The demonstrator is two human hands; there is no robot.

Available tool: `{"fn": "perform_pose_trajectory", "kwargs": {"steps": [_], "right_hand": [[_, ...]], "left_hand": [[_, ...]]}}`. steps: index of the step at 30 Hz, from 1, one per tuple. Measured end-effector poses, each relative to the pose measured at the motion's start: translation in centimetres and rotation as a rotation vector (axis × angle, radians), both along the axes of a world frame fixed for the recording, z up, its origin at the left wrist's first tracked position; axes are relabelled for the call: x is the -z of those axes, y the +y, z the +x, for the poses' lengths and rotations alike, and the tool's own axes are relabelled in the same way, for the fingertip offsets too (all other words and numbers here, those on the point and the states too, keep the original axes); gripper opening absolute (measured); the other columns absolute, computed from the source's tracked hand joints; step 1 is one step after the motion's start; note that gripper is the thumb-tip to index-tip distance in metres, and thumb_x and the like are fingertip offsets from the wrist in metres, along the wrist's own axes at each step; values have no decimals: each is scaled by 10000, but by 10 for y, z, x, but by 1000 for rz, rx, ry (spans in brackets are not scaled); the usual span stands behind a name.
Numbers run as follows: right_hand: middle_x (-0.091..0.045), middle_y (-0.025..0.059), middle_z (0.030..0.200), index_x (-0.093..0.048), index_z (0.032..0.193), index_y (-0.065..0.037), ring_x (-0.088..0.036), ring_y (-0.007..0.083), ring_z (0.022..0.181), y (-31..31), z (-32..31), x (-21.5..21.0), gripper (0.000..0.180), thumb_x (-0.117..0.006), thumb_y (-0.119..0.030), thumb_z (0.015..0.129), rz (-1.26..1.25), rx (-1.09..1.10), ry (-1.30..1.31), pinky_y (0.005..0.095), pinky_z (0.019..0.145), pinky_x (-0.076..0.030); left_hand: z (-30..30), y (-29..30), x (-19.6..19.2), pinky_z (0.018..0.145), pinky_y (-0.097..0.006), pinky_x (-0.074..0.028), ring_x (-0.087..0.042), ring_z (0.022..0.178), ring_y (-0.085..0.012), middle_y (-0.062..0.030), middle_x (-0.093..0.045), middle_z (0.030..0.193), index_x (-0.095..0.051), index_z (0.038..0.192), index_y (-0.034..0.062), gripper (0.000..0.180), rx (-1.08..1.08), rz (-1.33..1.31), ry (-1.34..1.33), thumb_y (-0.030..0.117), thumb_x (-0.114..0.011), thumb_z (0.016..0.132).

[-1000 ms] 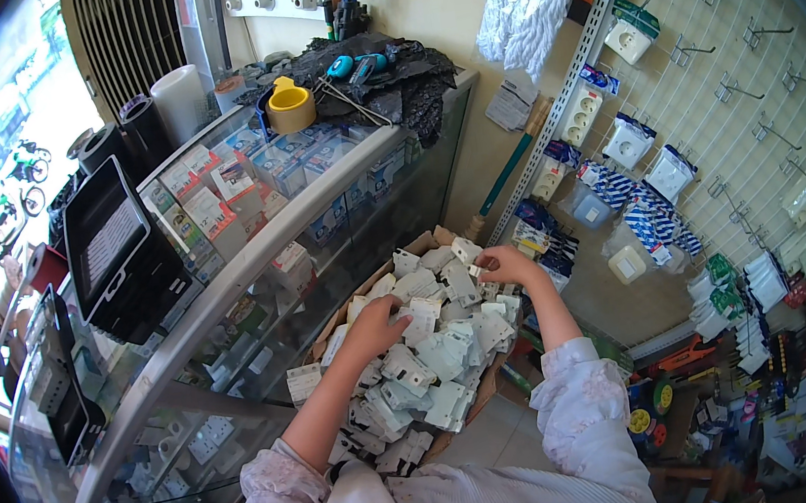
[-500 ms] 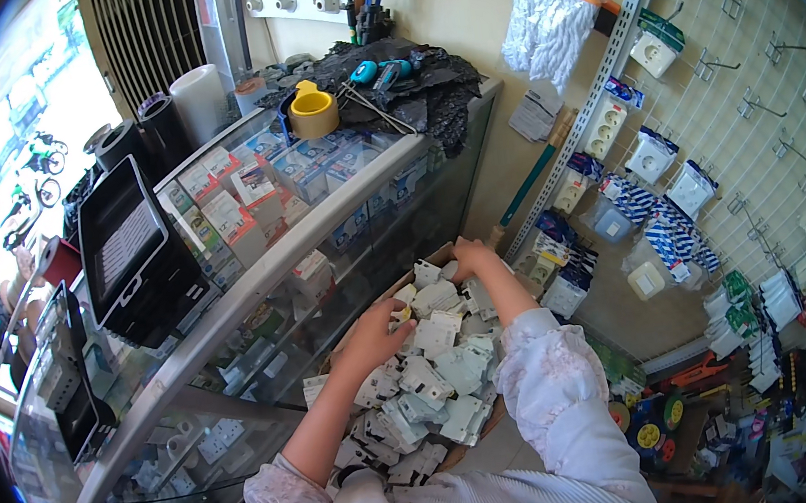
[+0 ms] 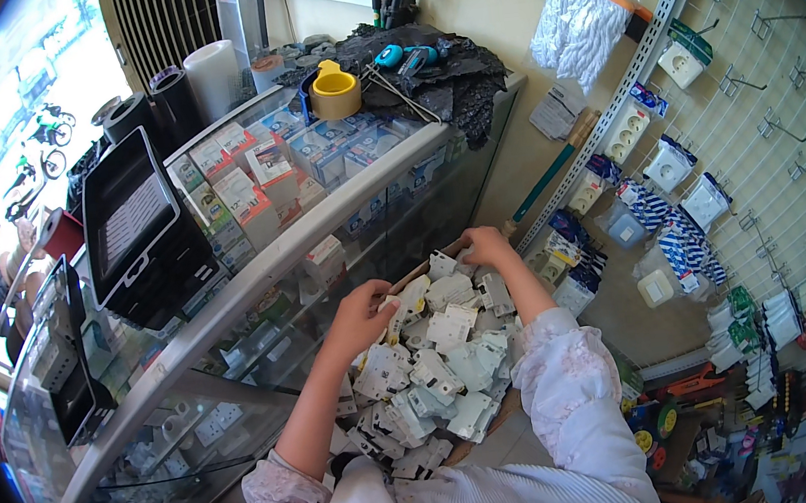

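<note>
A cardboard box [image 3: 415, 275] stands against the display case, heaped with white circuit breakers [image 3: 434, 375], some with yellowish parts. My left hand [image 3: 361, 318] is at the box's left rim. Its fingers are bent in a pinch next to a whitish piece, and what lies between them is partly hidden. At the far right corner my right hand [image 3: 488, 248] has its fingers curled over the box's edge, close to the top breakers. The near side of the heap comes up to my lap.
A glass display case [image 3: 256, 268] with small boxes inside runs along the left. On it are a black crate [image 3: 136, 222], tape rolls [image 3: 336, 95] and black plastic sheeting [image 3: 470, 95]. Sockets hang on a wire rack [image 3: 765, 111] at right, beside a mop [image 3: 581, 27].
My left hand has drawn back from the breakers toward the left rim, its fingers closing. The right hand stays at the far corner. The whole view has shifted slightly.
</note>
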State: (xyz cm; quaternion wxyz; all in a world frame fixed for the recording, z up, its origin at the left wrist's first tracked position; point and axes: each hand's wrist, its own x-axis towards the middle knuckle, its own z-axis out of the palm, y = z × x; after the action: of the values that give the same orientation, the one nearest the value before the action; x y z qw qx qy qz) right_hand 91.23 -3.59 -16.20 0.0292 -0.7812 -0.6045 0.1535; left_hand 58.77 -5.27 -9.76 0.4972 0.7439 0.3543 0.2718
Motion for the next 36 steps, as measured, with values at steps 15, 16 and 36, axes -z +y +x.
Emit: {"fn": "perform_pose_trajectory", "kwargs": {"steps": [15, 16, 36], "right_hand": [[-627, 141, 1115, -624, 1108, -103, -584, 301, 1051, -49, -63, -61, 381, -673, -338, 812, 99, -277, 211, 394, 898, -460], [-622, 145, 1123, -606, 1137, -94, -582, 304, 1054, -59, -65, -69, 403, -672, -328, 816, 246, -301, 312, 387, 891, -461], [-625, 155, 1116, -596, 1101, -15, -588, 308, 1057, -202, -170, -114, 266, -594, -151, 871, 573, 16, 437, 349, 916, -439]], "left_hand": [[-57, -11, -7, 897, -383, -479, -576, 1087, -287, -164, -592, 1153, -537, 1165, 7, 355, -92, -31, -10, 183, -620, 868], [-66, -13, -5, 905, -388, -467, -571, 1090, -285, -159, -592, 1153, -538, 1170, 16, 366, -119, 5, 7, 188, -629, 860], [-148, -64, 47, 1013, -417, -399, -357, 1302, -278, -127, -324, 1424, -350, 1375, 93, 895, 108, 7, 42, 142, -829, 621]]}}
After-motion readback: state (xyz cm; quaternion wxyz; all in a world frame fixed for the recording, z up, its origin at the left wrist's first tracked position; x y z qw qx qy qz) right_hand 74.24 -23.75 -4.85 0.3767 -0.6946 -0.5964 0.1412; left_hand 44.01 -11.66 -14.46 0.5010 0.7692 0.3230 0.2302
